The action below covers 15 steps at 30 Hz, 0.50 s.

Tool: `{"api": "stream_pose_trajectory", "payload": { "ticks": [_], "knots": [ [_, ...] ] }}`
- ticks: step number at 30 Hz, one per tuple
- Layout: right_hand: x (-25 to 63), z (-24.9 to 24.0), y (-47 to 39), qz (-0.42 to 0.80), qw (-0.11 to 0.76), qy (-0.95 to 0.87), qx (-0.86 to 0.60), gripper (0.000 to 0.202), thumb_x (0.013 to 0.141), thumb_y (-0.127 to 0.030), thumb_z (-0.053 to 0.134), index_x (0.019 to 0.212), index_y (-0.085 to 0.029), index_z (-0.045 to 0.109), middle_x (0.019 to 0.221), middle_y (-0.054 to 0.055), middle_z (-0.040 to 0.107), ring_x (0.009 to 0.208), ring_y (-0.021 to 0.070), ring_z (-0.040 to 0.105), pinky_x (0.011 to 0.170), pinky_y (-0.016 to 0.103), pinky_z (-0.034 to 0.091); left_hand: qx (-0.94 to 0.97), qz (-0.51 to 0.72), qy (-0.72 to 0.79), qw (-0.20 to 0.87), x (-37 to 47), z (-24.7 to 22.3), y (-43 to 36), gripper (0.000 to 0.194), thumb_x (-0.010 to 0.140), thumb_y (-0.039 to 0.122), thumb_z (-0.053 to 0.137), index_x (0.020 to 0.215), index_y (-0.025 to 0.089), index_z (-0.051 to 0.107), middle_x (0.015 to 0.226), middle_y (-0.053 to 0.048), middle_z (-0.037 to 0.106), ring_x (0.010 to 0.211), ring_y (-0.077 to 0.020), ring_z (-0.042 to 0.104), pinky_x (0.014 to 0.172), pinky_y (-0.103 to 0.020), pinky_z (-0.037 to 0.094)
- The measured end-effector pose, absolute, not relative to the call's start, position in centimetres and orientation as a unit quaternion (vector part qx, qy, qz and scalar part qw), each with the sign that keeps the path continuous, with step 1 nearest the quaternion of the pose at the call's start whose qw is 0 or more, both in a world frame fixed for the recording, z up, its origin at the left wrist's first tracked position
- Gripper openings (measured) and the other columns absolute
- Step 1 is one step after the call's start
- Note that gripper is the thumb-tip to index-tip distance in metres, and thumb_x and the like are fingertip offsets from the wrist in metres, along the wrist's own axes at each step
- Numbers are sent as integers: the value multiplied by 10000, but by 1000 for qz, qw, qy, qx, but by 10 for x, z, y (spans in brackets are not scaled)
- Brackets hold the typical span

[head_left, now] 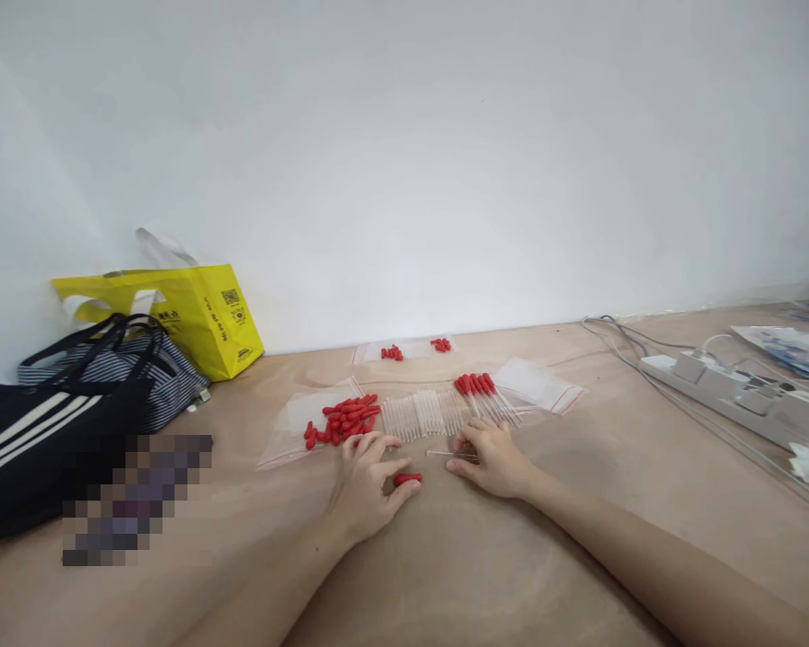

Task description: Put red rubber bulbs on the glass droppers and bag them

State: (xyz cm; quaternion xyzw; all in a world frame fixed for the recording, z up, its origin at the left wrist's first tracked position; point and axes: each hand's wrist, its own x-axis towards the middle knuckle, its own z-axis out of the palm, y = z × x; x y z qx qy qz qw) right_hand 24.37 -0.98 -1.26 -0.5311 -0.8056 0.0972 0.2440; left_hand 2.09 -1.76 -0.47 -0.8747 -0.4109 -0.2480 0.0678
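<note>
My left hand [370, 485] rests low over the table, thumb and fingers apart. Between its thumb and index finger lies a small red bulb-shaped piece [406, 478]; the thumb is at its near edge. Just behind this hand is a loose pile of red bulb-shaped pieces [347, 415] on a clear zip bag [306, 409]. My right hand [489, 456] pinches a thin clear stick [440, 453], which points left. Beyond the hands lies a row of clear sticks [422, 414]. To its right, several sticks have red ends [475, 385] attached.
Farther back lies another bag [414, 349] with red pieces. A zip bag [539, 388] is at the right. Bags stand at left: a yellow one [222, 314] and a black one [47, 440]. A power strip [721, 395] with cables is at right. A wall rises behind.
</note>
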Motion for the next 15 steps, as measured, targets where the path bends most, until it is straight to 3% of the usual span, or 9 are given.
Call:
{"api": "stream_pose_trajectory", "payload": {
  "ticks": [6, 10, 15],
  "knots": [
    [236, -23, -13, 75, 283, -790, -539, 90, 786, -245, 487, 734, -188, 534, 815, 27, 564, 817, 175, 477, 716, 321, 234, -871, -272, -401, 77, 25, -4, -19, 116, 799, 276, 515, 776, 271, 629, 917, -2, 616, 912, -196, 500, 830, -432, 245],
    [232, -23, -19, 62, 323, -799, -504, 108, 822, -176, 421, 745, -178, 498, 759, 8, 579, 761, 147, 495, 794, 353, 213, -858, -280, -426, 64, 28, -3, -20, 102, 826, 212, 457, 820, 222, 558, 803, 8, 638, 865, -185, 528, 881, -475, 169],
    [229, -22, -23, 51, 365, -805, -464, 121, 833, -172, 415, 859, -201, 529, 794, 4, 608, 773, 141, 507, 823, 353, 198, -853, -306, -418, 66, 30, -5, -18, 151, 820, 197, 463, 939, 242, 544, 815, 12, 668, 849, -186, 554, 938, -508, 67]
  ]
}}
